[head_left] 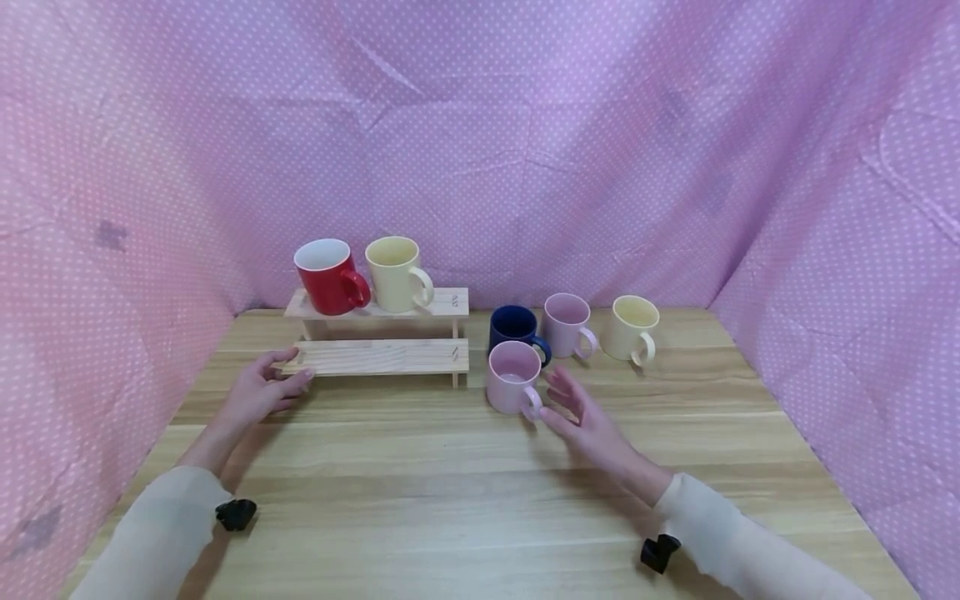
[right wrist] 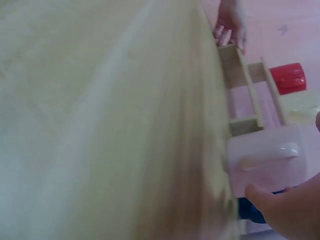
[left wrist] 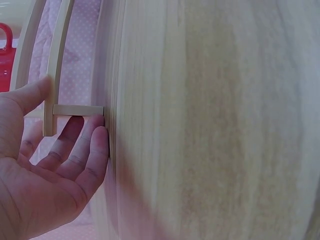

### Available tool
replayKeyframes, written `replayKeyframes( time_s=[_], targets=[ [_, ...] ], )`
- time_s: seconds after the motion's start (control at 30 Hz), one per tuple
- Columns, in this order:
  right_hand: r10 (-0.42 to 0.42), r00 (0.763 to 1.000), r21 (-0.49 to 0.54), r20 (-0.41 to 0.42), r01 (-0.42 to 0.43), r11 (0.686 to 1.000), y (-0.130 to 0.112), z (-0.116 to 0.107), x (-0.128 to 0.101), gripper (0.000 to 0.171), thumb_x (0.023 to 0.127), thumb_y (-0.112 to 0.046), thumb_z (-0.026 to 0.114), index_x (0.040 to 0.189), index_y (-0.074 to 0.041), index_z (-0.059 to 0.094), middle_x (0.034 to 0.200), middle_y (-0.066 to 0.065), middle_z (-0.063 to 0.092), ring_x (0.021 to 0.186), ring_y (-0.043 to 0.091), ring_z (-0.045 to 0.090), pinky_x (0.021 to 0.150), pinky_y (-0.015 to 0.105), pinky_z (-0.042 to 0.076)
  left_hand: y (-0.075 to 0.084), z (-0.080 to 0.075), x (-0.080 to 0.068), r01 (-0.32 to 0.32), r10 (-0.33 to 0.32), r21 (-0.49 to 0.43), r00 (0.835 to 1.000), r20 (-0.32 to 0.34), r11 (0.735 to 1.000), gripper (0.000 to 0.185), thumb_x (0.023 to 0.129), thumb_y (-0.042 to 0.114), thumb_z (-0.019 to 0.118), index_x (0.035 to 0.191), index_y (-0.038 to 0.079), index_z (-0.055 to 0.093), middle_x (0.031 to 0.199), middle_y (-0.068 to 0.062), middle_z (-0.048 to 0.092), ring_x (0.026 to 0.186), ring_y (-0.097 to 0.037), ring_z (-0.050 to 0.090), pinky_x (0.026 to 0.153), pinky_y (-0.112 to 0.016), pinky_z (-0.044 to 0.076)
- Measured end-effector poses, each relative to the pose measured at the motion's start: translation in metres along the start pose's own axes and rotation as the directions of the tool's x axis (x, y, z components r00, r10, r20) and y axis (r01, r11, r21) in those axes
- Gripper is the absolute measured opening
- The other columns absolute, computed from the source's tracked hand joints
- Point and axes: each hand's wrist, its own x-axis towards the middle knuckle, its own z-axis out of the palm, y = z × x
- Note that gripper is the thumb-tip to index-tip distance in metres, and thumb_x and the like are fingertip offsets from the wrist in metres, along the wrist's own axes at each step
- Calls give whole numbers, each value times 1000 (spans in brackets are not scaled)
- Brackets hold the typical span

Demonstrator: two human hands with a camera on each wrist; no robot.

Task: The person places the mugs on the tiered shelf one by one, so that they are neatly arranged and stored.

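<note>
Reaching right hand (head_left: pixel 581 417), fingers spread, beside pink mug (head_left: pixel 513 377); left hand (head_left: pixel 258 392) relaxed at wooden rack (head_left: pixel 382 357).

Both arms wear long, close-fitting sleeves of pale beige cloth, plain and unmarked, each ending at the wrist and leaving the left hand (head_left: pixel 258 392) and right hand (head_left: pixel 581 412) bare. No rings or gloves show on either hand. A small black device sits on each sleeve just behind the wrist, dark and blocky, with no visible cable.
</note>
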Motion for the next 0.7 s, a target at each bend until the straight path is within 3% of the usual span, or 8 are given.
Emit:
replayKeyframes(
  time_s=[0.17, 0.3, 0.4, 0.53, 0.7],
  targets=[
    [65, 993, 97, 95, -75, 993, 8, 2, -1, 71, 95, -14, 61, 151, -10, 18, 150, 15, 29, 129, 38, 40, 98, 35, 44, 0, 6, 3, -11, 11, -38, 1000, 0, 999, 77, 89, 33, 69, 147, 2, 30, 100, -19, 61, 86, -19, 69, 72, -37, 57],
    [138, 987, 124, 82, -147, 981, 4, 0, -1, 54, 96, -20, 60, 143, -11, 34, 145, 12, 35, 125, 37, 44, 96, 43, 45, -1, 12, 5, -21, 21, -61, 1000, 8, 998, 76, 89, 31, 68, 147, 1, 29, 100, -19, 61, 86, -19, 68, 73, -38, 57],
    [205, 975, 136, 82, -215, 967, 2, 0, 1, 45, 96, -24, 59, 134, -4, 43, 137, 18, 42, 122, 39, 45, 95, 49, 46, -3, 13, 5, -24, 25, -71, 1000, 14, 997, 76, 89, 31, 68, 147, 1, 29, 102, -19, 59, 86, -17, 68, 74, -38, 57],
    [256, 958, 134, 131, -273, 953, 4, 7, 5, 47, 98, -29, 55, 127, 7, 45, 131, 27, 46, 120, 40, 46, 95, 48, 46, -5, 9, 2, -1, 1, -86, 1000, -3, 996, 73, 90, 27, 68, 146, 1, 30, 99, -15, 57, 82, -15, 68, 72, -37, 57],
    [293, 947, 195, 134, -315, 929, 5, 14, 11, 54, 100, -38, 48, 125, 10, 45, 126, 27, 48, 115, 38, 50, 96, 47, 45, 1, 3, -1, 2, -2, -55, 1000, -1, 998, 75, 90, 30, 68, 147, 1, 29, 99, -14, 55, 83, -15, 68, 72, -36, 57]
  ],
)
